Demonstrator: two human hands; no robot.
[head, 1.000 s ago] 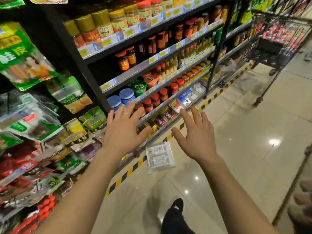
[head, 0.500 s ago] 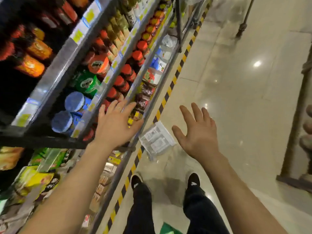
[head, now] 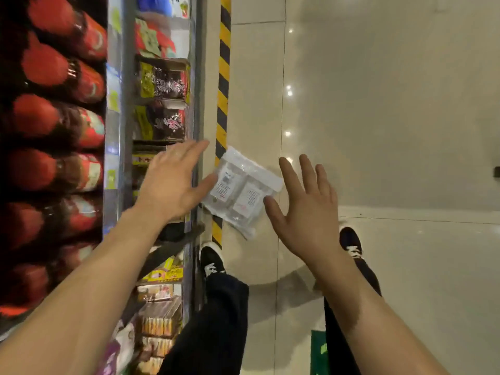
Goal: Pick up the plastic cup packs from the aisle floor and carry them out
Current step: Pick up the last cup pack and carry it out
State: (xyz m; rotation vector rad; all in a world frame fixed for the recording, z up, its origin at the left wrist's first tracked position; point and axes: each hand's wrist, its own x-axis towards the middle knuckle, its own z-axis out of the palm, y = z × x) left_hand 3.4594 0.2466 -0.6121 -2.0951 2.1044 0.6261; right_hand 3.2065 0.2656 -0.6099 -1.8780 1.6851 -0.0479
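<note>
The plastic cup packs (head: 243, 185), sealed in a clear wrapper with two white labels facing up, lay flat on the pale tiled floor (head: 378, 131) at the foot of the shelf (head: 195, 104). One edge of the wrapper overlapped the yellow-and-black striped tape (head: 223, 77) that ran along the shelf base. Both hands were spread wide and held nothing. The left hand (head: 170, 185) hung palm down on the shelf side of the wrapper, fingers straight and pointing away from the person. Its thumb crossed the wrapper's near left edge in the head view, though whether it touched the plastic could not be told. The right hand (head: 308, 215) hung on the aisle side, fingers fanned apart, with the thumb tip just beside the wrapper's right edge. The wrapper lay between the two hands. Blurred jars (head: 54, 169) with red lids filled the upper shelf at the left. Dark snack packets (head: 162, 85) sat in trays on the lowest level, nearest the tape. Below the hands stood the person's legs in dark trousers, with black shoes with white laces planted on the tiles. The left shoe (head: 212, 262) stood close to the tape, the right shoe (head: 351, 243) further out in the aisle. A green floor marking (head: 318, 353) showed between the legs at the bottom edge.
</note>
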